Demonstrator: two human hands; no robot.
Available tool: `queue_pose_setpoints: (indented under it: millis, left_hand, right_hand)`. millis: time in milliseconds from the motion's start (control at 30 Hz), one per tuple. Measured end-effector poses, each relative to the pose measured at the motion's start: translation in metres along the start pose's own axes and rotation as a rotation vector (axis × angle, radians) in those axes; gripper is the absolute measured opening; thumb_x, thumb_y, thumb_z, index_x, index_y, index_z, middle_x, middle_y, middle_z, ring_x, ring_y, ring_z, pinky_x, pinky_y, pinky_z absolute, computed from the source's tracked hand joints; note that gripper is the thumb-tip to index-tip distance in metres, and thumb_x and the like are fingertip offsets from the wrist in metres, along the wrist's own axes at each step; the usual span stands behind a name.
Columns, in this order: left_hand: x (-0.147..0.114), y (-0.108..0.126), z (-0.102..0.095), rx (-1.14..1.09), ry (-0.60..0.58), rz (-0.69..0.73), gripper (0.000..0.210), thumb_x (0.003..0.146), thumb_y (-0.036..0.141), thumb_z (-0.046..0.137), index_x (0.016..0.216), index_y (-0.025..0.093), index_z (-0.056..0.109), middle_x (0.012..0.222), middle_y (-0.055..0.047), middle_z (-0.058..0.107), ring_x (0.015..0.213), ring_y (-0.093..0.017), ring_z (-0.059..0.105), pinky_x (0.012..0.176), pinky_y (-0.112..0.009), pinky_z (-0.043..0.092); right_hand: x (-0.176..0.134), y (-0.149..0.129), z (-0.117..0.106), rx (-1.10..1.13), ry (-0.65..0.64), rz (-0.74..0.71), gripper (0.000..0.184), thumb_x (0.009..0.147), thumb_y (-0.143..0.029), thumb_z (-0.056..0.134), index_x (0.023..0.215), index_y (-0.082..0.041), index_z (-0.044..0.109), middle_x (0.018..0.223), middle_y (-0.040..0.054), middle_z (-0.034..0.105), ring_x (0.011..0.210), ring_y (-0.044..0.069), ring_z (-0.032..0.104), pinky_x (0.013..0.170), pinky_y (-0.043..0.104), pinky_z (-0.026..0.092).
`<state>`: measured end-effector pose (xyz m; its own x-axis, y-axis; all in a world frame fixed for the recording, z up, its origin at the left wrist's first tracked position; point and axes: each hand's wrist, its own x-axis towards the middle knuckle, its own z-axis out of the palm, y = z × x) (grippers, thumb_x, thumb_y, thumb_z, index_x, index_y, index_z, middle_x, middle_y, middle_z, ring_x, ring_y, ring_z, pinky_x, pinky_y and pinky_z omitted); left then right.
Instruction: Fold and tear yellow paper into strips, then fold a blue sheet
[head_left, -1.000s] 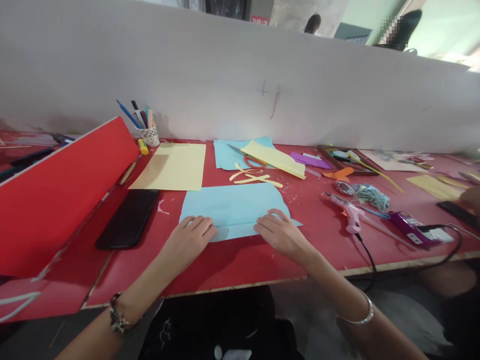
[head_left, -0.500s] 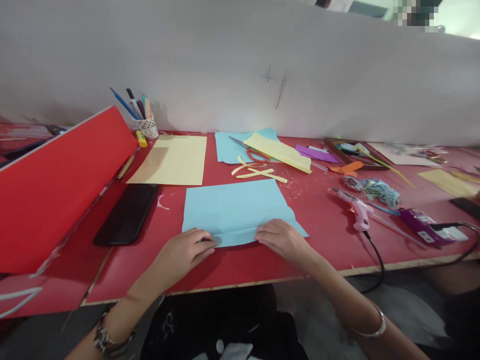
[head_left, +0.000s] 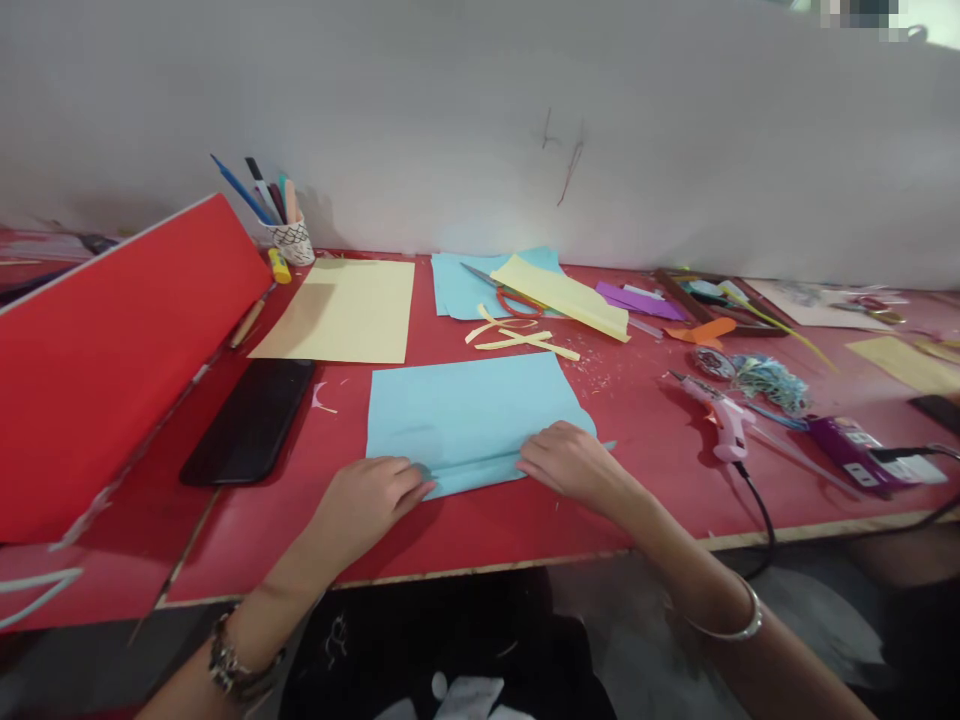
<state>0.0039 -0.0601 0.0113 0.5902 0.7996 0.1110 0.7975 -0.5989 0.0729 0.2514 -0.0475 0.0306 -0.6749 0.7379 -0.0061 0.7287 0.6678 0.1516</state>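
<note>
A light blue sheet of paper [head_left: 465,410] lies in front of me on the red table, its near edge turned up in a narrow fold. My left hand [head_left: 386,490] is closed on the left end of that fold, the fingertips curled at the paper's edge. At the right end, my right hand [head_left: 566,460] grips the folded strip with bent fingers. Between the two hands the crease runs straight across the sheet. Both thumbs are partly hidden.
To the left are a black phone [head_left: 251,420], a red board [head_left: 127,350] and a pen cup [head_left: 292,240]. Behind lie yellow paper [head_left: 352,310], scissors [head_left: 517,302] and paper strips [head_left: 525,340]. A pink glue gun [head_left: 724,420] and a purple power box [head_left: 855,450] sit right.
The near edge of the blue paper is folded further over, with a sharper crease. My right hand has moved slightly up and to the right. The view has shifted a little.
</note>
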Motion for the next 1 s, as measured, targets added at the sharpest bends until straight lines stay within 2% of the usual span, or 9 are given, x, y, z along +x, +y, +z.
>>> queue_pose_setpoints:
  millis: [200,467,800,1000]
  left_hand:
    - [0.003,-0.001,0.000,-0.005,-0.072,-0.060,0.044,0.087,0.035,0.025,0.059,0.019,0.055,0.056,-0.001,0.056,0.056,-0.012,0.053,0.046,-0.023,0.027]
    - [0.006,0.001,0.001,0.019,-0.107,-0.075,0.039,0.087,0.032,0.028,0.063,0.019,0.055,0.057,0.000,0.054,0.055,-0.013,0.053,0.044,-0.024,0.022]
    - [0.004,0.001,0.007,0.048,-0.094,-0.155,0.038,0.086,0.035,0.029,0.062,0.019,0.054,0.056,0.000,0.052,0.051,-0.012,0.051,0.042,-0.025,0.018]
    - [0.003,0.003,0.005,0.057,-0.102,-0.178,0.035,0.085,0.034,0.031,0.062,0.019,0.052,0.056,0.000,0.052,0.053,-0.013,0.052,0.042,-0.024,0.018]
  right_hand:
    - [0.000,0.004,0.010,0.063,0.009,0.033,0.031,0.087,-0.028,0.033,0.067,-0.016,0.055,0.061,0.0022,0.056,0.056,0.012,0.048,0.061,0.025,0.029]
    - [-0.003,0.005,0.018,0.121,0.060,0.060,0.033,0.088,-0.027,0.028,0.068,-0.016,0.051,0.061,0.0013,0.054,0.056,0.012,0.047,0.060,0.024,0.028]
    - [-0.004,0.004,0.021,0.176,0.083,0.083,0.039,0.090,-0.030,0.022,0.064,-0.017,0.048,0.058,0.0004,0.051,0.053,0.012,0.042,0.054,0.024,0.025]
    - [-0.004,0.002,0.020,0.173,0.148,0.107,0.042,0.090,-0.031,0.021,0.062,-0.017,0.048,0.056,-0.0001,0.050,0.052,0.011,0.041,0.055,0.024,0.025]
